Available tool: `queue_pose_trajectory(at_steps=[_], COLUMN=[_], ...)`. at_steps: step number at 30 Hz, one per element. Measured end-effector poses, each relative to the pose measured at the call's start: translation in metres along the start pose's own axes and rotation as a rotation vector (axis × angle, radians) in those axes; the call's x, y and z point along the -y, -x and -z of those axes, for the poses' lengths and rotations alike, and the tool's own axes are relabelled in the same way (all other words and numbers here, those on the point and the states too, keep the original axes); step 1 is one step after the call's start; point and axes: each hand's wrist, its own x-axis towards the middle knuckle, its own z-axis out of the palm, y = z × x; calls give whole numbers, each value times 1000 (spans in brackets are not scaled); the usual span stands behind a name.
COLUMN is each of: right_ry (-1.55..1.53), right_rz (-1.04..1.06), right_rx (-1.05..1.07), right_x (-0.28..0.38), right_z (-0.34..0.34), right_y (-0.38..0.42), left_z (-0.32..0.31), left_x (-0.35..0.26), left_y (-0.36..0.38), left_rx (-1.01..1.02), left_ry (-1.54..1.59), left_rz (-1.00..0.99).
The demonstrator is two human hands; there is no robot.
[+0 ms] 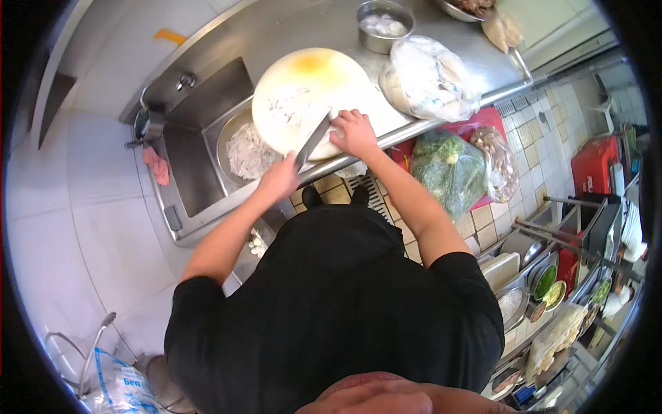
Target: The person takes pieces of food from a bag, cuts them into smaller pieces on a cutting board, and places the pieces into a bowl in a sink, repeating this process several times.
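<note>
My left hand (279,178) is wrapped round the handle of a kitchen knife (314,141). The blade points up and to the right across a round white cutting board (272,79) with a yellow stain at its far side. Right beside the blade tip, my right hand (354,131) presses curled fingers on a pale piece of food (336,124), mostly hidden beneath them. Pale cut slivers (293,110) lie on the board left of the knife. A round metal pan of pale strips (249,153) stands at the board's left, in the sink.
Right of the board are a plastic bag of pale food (429,79) and a metal pot (380,43) with white pieces in liquid. A steel sink (186,145) lies left. Bagged green vegetables (448,172) sit below the counter edge. Shelves with trays (503,269) stand to the right.
</note>
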Motion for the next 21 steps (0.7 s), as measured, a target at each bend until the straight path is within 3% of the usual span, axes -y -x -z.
queue_pose_trajectory(at_steps=[4, 6, 10, 12, 15, 19, 21], right_ry=[-34, -126, -92, 7, 43, 62, 36], right_rz=[-26, -81, 23, 21, 4, 30, 42], right_rx=[-1, -26, -21, 89, 96, 45, 0], right_x=[-1, -3, -7, -8, -8, -10, -11], right_z=[4, 7, 15, 13, 10, 6, 2], right_y=[4, 3, -1, -4, -3, 4, 7], left_z=[14, 26, 19, 16, -2, -34, -35], left_x=[25, 15, -35, -55, -53, -9, -12], left_y=[51, 42, -25, -50, -48, 30, 31], left_rx=[83, 40, -77, -57, -70, -40, -37], left_ry=[-71, -29, 33, 58, 69, 107, 94], left_rz=[70, 33, -6, -25, -9, 22, 93])
